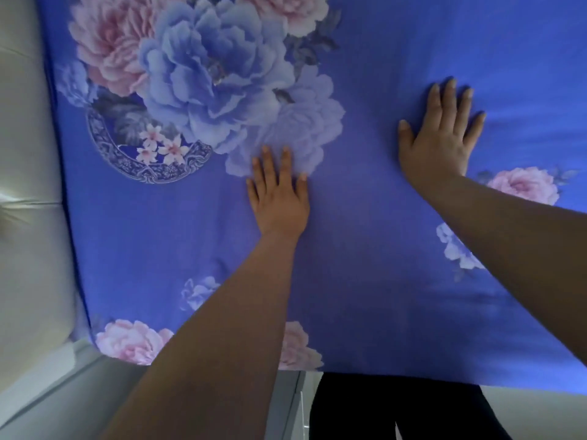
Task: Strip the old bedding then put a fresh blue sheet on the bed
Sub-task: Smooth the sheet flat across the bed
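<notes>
Nearest the camera, the person's dark trouser legs stood against the near edge of the bed, with a strip of pale grey floor visible to the lower left. Two bare forearms reached forward from the bottom and right edges of the view.

The blue cotton sheet printed with pink and pale-blue peonies lay spread flat over the bed and filled most of the view. Its near hem ran along the bed's edge just above the trouser legs. A pink printed flower sat at the near left corner, where the sheet curved down over the side. Faint creases showed in the cloth at the right, below and beside the right arm.

The left hand rested palm-down on the sheet near the centre, its fingers straight and slightly spread, gripping nothing. The right hand lay farther out and to the right, also palm-down, fingers straight and fanned, pressing flat on the cloth without holding it. The two hands were well apart.

Beyond the left hand, a large printed cluster of blue and pink peonies above a patterned bowl motif covered the far left part of the sheet. A white padded headboard bordered the sheet's left edge, touching it.
</notes>
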The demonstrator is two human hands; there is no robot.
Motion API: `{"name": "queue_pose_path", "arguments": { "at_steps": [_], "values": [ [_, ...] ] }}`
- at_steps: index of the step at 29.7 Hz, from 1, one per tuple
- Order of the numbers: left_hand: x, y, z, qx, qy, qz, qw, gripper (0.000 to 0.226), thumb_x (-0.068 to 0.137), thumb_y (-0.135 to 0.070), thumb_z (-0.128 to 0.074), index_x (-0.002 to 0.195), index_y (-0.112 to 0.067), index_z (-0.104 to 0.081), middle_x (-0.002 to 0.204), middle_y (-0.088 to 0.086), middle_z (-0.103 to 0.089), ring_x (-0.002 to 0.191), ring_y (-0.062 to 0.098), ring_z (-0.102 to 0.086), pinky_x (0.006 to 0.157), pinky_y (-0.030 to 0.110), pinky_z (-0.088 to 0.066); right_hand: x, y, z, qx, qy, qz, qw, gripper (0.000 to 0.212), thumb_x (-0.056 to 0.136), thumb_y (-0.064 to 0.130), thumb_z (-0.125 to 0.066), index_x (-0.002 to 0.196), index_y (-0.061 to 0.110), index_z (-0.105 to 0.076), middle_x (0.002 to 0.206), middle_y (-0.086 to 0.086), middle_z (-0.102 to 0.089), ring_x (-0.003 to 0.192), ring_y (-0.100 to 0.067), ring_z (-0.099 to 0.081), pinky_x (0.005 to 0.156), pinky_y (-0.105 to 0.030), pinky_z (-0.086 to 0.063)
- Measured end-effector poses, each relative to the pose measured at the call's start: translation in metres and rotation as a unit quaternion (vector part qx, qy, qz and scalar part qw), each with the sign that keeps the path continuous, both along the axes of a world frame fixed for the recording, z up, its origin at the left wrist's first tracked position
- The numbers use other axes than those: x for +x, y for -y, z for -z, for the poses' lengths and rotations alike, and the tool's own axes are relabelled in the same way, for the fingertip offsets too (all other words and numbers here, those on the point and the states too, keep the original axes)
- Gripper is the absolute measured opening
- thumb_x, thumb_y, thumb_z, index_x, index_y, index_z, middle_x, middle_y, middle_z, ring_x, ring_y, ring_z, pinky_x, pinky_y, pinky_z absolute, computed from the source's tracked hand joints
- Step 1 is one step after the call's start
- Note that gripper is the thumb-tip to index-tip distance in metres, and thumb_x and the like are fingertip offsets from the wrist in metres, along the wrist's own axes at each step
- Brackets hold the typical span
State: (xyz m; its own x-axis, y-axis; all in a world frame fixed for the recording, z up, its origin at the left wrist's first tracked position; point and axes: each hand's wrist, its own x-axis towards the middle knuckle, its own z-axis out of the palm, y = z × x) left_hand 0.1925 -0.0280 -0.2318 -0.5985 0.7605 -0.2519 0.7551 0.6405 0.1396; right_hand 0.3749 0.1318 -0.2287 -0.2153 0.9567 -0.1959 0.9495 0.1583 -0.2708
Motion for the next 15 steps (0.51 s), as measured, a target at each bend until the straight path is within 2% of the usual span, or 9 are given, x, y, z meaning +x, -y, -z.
{"name": "queue_pose_path", "arguments": {
  "at_steps": [4, 7, 9, 12, 15],
  "values": [
    [-0.081, 0.103, 0.001, -0.006, -0.081, -0.078, 0.994, 0.058, 0.097, -0.054, -0.025, 0.15, -0.03, -0.024, 0.159, 0.005, -0.018, 0.146, 0.03, -0.017, 0.115, 0.049, -0.013, -0.095, 0.06, 0.01, -0.018, 0.0, -0.145, 0.989, 0.078, 0.092, 0.059, -0.028, 0.152, 0.012, -0.011, 0.16, -0.006, -0.005, 0.147, -0.033, 0.0, 0.113, -0.058, 0.005],
    [-0.118, 0.182, -0.003, -0.013, -0.132, -0.139, 0.981, 0.056, 0.099, -0.051, -0.028, 0.149, -0.028, -0.028, 0.157, 0.006, -0.023, 0.144, 0.031, -0.022, 0.113, 0.051, -0.019, -0.174, 0.125, 0.014, -0.042, -0.024, -0.268, 0.962, 0.085, 0.088, 0.064, -0.03, 0.152, 0.012, -0.011, 0.16, -0.008, -0.006, 0.147, -0.034, -0.001, 0.112, -0.059, 0.006],
    [-0.132, 0.223, -0.005, -0.039, -0.136, -0.171, 0.975, 0.057, 0.099, -0.051, -0.026, 0.15, -0.026, -0.027, 0.157, 0.006, -0.022, 0.144, 0.032, -0.022, 0.112, 0.053, -0.019, -0.216, 0.175, 0.014, -0.045, -0.045, -0.35, 0.934, 0.088, 0.085, 0.065, -0.038, 0.151, 0.011, -0.017, 0.159, -0.007, -0.012, 0.147, -0.033, -0.006, 0.114, -0.058, 0.003],
    [-0.14, 0.266, -0.006, -0.047, -0.15, -0.233, 0.96, 0.059, 0.098, -0.053, -0.02, 0.15, -0.027, -0.024, 0.158, 0.005, -0.02, 0.145, 0.031, -0.02, 0.11, 0.056, -0.019, -0.246, 0.26, 0.01, -0.039, -0.079, -0.499, 0.862, 0.091, 0.08, 0.063, -0.049, 0.151, 0.014, -0.022, 0.159, -0.004, -0.016, 0.147, -0.031, -0.008, 0.114, -0.055, 0.006],
    [-0.137, 0.304, -0.011, -0.024, -0.081, -0.343, 0.936, 0.058, 0.098, -0.051, -0.024, 0.152, -0.029, -0.016, 0.16, 0.0, -0.01, 0.147, 0.026, -0.01, 0.112, 0.056, -0.014, -0.232, 0.339, -0.003, -0.081, -0.066, -0.633, 0.767, 0.082, 0.086, 0.058, -0.045, 0.152, 0.018, -0.017, 0.159, 0.001, -0.014, 0.148, -0.024, -0.004, 0.115, -0.052, 0.01]
  ]
}}
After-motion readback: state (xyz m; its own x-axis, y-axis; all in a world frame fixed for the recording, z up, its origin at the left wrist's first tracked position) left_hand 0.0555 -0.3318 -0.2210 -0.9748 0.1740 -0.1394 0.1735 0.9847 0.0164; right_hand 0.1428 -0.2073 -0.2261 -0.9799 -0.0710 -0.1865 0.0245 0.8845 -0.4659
